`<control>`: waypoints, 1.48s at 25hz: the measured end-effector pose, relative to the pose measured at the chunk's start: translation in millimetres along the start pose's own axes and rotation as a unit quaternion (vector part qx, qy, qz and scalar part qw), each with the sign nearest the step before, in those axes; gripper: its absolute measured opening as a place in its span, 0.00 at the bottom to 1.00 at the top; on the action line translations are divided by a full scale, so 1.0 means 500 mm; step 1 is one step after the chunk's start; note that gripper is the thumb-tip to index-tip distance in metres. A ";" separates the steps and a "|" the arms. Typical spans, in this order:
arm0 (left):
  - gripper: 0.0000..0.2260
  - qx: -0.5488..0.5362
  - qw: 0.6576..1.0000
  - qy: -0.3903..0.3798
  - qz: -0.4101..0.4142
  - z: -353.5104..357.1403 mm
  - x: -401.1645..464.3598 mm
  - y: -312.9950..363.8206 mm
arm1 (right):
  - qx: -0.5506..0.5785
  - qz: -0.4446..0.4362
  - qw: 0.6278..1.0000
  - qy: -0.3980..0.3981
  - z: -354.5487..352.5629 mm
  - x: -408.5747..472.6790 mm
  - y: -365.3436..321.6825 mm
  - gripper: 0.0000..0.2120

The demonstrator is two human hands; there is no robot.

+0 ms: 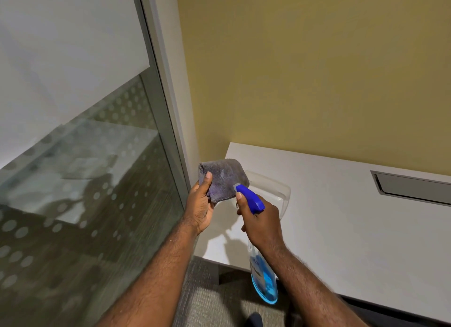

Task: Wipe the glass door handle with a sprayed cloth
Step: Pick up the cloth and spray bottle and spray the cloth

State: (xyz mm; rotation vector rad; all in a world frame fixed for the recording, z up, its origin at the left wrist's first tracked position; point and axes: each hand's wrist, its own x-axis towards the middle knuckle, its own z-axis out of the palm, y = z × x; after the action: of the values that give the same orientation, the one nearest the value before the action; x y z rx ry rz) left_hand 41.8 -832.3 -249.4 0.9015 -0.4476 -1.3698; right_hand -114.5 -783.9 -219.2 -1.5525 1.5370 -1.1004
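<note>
The left hand (pixel 199 204) holds a folded grey-purple cloth (pixel 223 179) up in front of the body. Its fingers are closed on the lower left edge of the cloth, with the thumb (pixel 206 181) pressed flat on the front side, and the other fingers are hidden behind the fabric. A small pale wet spot shows near the middle of the cloth.

The right hand (pixel 260 223) grips a spray bottle (pixel 264 281) around its neck. The fingers are wrapped tight on the neck, and the index finger lies along the blue spray head (pixel 251 198). The nozzle of the spray head points at the cloth and is just beside its lower right corner. The bottle is clear, holds blue liquid in its lower part and hangs tilted under the wrist.

Both hands are above the near left corner of a white tabletop (pixel 341 217), which stands against a yellow wall (pixel 317 70). A clear plastic holder (pixel 275 187) lies on the tabletop just behind the hands. A grey slot (pixel 412 188) is set into the tabletop on the right.

On the left is a glass door (pixel 80 180) with a frosted band, a pattern of dots and a grey metal frame (pixel 168 121). The handle of the door is not in view. Grey carpet (pixel 210 300) covers the floor below.
</note>
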 end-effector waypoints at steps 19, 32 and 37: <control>0.17 0.014 1.000 0.013 -0.024 0.041 0.200 -0.038 | 0.174 -0.024 0.976 0.128 -0.075 0.305 0.066 0.19; 0.23 -0.012 0.996 0.073 -0.039 -0.006 0.221 -0.098 | 0.165 0.009 0.980 0.109 -0.029 0.421 0.241 0.04; 0.22 -0.001 0.996 0.078 -0.046 -0.003 0.223 -0.113 | 0.152 -0.015 0.983 0.103 -0.026 0.427 0.273 0.10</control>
State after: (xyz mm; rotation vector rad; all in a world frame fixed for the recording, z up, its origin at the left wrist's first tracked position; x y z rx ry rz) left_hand 28.0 -935.9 -318.2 1.0301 -0.2885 -1.3699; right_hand -195.2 -1004.1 -315.8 -1.2898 1.3987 -1.4758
